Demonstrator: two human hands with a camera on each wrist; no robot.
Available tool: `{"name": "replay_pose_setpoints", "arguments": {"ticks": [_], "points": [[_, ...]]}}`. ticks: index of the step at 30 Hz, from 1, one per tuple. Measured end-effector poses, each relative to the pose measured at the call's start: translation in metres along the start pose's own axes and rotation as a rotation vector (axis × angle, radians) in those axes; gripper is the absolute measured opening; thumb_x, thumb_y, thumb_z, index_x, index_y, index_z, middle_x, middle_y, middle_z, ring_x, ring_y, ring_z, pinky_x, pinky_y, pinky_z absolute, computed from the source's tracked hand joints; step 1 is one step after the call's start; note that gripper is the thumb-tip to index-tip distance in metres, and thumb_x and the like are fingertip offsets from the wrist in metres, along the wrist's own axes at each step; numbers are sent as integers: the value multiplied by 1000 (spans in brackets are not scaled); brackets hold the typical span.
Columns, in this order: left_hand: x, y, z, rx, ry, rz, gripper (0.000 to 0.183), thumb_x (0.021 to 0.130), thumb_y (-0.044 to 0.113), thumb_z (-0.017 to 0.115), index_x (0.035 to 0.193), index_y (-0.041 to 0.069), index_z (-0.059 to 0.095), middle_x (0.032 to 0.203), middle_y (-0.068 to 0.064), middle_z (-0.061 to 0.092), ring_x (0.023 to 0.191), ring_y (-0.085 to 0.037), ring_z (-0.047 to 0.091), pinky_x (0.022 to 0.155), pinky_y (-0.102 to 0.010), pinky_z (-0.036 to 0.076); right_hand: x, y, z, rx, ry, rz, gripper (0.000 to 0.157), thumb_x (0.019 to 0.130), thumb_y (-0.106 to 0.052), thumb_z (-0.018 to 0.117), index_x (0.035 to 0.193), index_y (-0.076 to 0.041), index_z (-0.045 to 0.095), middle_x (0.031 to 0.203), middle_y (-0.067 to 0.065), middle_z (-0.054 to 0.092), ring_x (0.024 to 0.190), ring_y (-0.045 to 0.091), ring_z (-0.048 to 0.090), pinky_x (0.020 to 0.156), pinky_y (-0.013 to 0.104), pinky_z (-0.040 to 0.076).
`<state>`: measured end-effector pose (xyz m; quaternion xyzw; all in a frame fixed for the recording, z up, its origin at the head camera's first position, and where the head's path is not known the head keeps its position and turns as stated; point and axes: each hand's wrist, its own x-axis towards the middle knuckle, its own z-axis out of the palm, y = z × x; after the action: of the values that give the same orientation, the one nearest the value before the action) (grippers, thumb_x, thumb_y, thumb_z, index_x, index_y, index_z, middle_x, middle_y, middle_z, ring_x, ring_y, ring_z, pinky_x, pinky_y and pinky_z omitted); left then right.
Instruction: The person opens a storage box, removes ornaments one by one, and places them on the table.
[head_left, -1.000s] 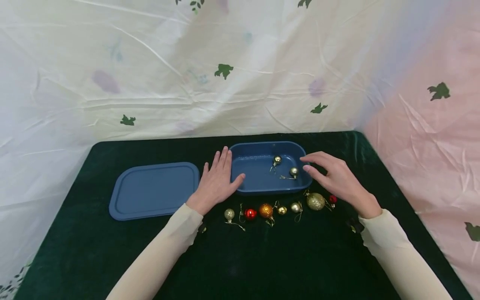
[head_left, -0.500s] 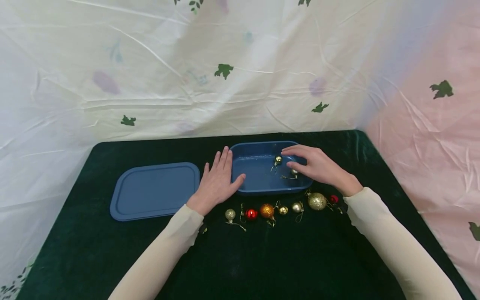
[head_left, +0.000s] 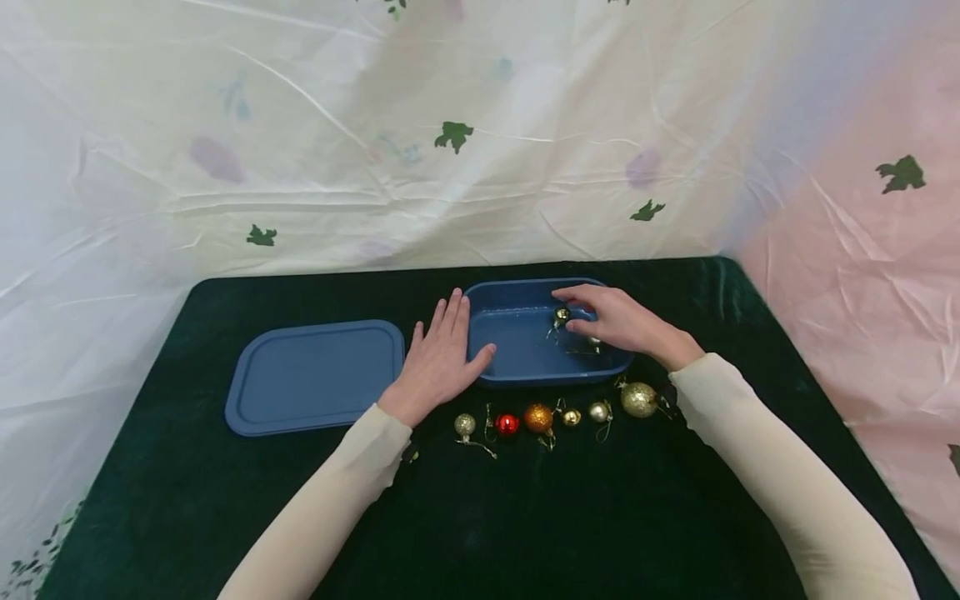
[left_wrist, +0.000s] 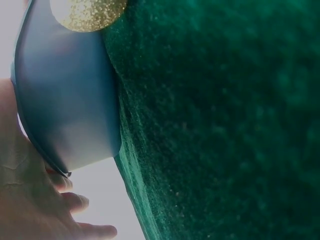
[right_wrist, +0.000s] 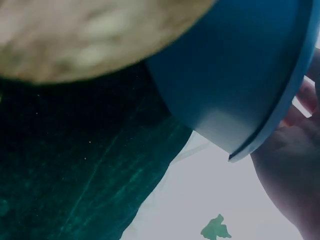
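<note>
Palm down, my left hand rests at the left rim of a blue rectangular container, fingers straight and thumb over the edge. My right hand is over the container's right side, thumb and fingers apart and slightly bent. Near its fingertips a small gold bauble lies inside; no pinch shows. A second pale gold bauble is partly hidden under that hand. In the left wrist view the container's outer wall stands beside the left hand. The right wrist view shows the right hand past the rim.
A blue lid lies flat left of the container. In front runs a row of baubles, including a red one, an orange one and a large gold glitter one. Dark green cloth covers the table.
My right hand has moved left from the container's right rim to over its inside, partly covering the pale gold bauble. The left hand has stayed in place.
</note>
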<state>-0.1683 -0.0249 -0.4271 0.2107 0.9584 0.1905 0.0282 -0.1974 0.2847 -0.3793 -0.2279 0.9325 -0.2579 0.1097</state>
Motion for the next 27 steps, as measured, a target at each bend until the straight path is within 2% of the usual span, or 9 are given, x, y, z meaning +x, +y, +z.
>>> {"name": "replay_pose_setpoints", "arguments": {"ticks": [6,15,27], "points": [[-1,1,0,-5,-6,-1,91,104,62,41,166,5,8,174,-8,-3,159,-32,6,122,-64,16,4,3,2,-22,-28,36,57,101,-15,69,153,-8,49,155,16,48,131,35,57,106,55,46],[-2,2,0,-18,-14,-11,89,105,61,41,166,5,8,173,-8,-4,159,-32,6,122,-64,15,10,4,6,-29,-69,28,53,100,-10,68,150,-2,52,153,20,50,130,39,58,106,57,46],[-2,1,1,-12,-8,-3,91,104,63,41,166,5,9,174,-8,-3,159,-34,7,122,-65,16,10,3,8,-55,-86,34,47,101,-10,67,146,-1,57,137,19,64,123,35,64,99,53,52]]}}
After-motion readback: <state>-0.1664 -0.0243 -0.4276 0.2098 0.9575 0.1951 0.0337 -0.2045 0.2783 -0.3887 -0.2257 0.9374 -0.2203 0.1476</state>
